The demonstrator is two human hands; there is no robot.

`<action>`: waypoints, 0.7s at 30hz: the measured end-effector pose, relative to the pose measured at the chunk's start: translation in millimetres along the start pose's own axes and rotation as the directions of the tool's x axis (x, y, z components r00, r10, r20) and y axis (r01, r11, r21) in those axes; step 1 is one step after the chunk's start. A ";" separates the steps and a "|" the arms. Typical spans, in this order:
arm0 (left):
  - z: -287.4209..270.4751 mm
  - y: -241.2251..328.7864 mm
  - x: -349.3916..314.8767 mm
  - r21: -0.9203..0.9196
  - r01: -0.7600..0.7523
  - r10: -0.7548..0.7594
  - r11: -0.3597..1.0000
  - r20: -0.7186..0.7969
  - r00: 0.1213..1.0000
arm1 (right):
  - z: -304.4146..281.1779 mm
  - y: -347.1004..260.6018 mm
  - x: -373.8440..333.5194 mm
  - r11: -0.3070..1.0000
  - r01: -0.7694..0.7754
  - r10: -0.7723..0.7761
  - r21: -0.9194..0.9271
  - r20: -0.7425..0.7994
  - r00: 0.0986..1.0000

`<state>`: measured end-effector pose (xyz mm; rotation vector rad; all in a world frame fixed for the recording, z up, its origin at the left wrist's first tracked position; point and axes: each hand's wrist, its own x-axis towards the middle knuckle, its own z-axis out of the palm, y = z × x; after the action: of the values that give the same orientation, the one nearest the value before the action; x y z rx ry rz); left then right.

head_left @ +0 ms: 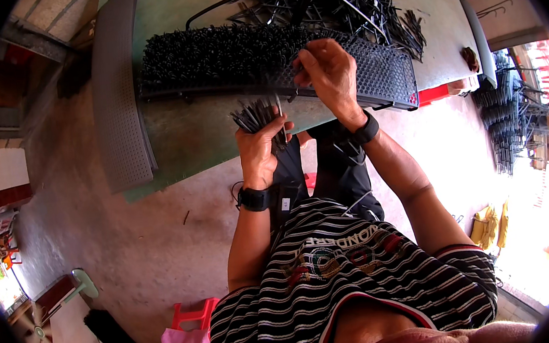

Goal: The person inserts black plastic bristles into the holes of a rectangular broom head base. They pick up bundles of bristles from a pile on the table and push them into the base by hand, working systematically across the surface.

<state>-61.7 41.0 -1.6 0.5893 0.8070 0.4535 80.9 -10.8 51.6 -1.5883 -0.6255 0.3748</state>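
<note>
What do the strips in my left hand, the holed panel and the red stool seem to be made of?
The dark strips in your left hand: perhaps plastic or rubber, mostly matte, with dull grey edges; metal isn't excluded. The holed panel: probably black plastic, slightly glossy, with regular moulded-looking openings; coated metal is possible. The red stool: likely smooth plastic, evenly coloured.
</note>
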 end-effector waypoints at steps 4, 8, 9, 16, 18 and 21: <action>-4.5 -1.8 2.3 -0.052 -0.003 0.002 0.999 -0.034 0.999 | 6.6 4.0 -3.2 0.948 0.271 -0.275 -0.166 -0.003 0.961; -4.0 0.2 2.2 -0.071 0.001 -0.003 0.997 -0.035 0.999 | 11.0 17.8 -2.5 0.884 0.365 -0.365 -0.292 0.054 0.929; -4.0 0.7 2.4 -0.073 0.003 -0.006 0.997 -0.039 0.999 | 11.4 19.1 -2.0 0.875 0.370 -0.367 -0.310 0.073 0.928; -4.9 0.8 -2.5 -0.081 -0.008 0.006 0.997 -0.024 1.000 | 11.4 23.3 3.0 0.780 0.513 -0.486 -0.359 0.169 0.858; -6.9 -1.7 -1.0 -0.056 -0.003 0.002 0.998 -0.015 1.000 | 12.6 23.0 2.1 0.747 0.543 -0.503 -0.385 0.206 0.839; -0.2 0.2 -5.3 -0.061 -0.006 0.006 0.998 -0.012 1.000 | 4.1 23.9 8.7 0.408 0.727 -0.553 -0.552 0.485 0.678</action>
<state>-65.1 38.1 1.3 0.5330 0.7999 0.4859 89.6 -2.9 28.6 -1.8649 -1.6808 -0.3636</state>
